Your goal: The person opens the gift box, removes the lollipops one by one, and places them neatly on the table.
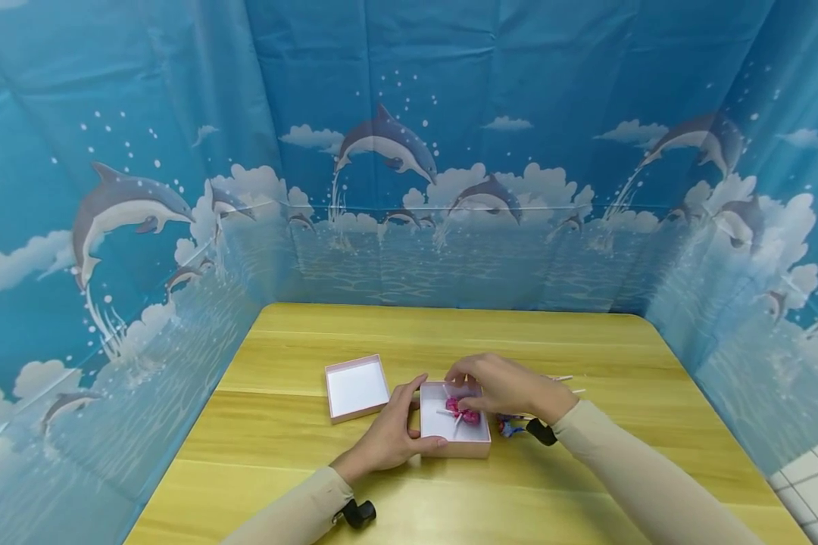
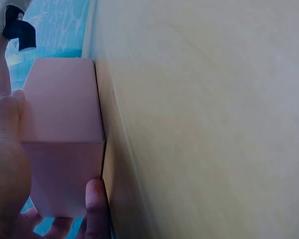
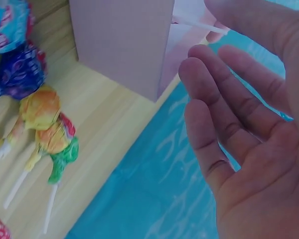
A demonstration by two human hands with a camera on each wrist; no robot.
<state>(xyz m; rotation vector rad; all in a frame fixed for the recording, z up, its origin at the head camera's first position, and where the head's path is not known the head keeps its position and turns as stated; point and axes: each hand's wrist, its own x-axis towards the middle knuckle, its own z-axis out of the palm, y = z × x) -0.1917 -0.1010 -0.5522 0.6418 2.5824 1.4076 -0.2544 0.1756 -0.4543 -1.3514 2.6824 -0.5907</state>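
Observation:
My left hand (image 1: 387, 437) holds a small pink open box (image 1: 455, 450) at its left side, thumb along the front wall and fingers at the left. In the left wrist view the box (image 2: 64, 102) shows its pink outer walls. Inside lie pink-wrapped lollipops (image 1: 472, 417) with white sticks. Over the box's right rim, my right hand (image 1: 507, 384) reaches in. In the right wrist view its fingers (image 3: 199, 124) are loosely bent and apart, with a white lollipop stick (image 3: 199, 26) just beyond them. No lollipop shows in its grasp.
The box's matching lid (image 1: 357, 387) lies inside-up, left of the box. On the table right of the box are several lollipops in blue (image 3: 21, 72), yellow (image 3: 40, 107) and green (image 3: 65, 158) wrappers, partly under the right forearm. A dolphin-print curtain (image 1: 409, 250) surrounds the yellow table (image 1: 300, 333).

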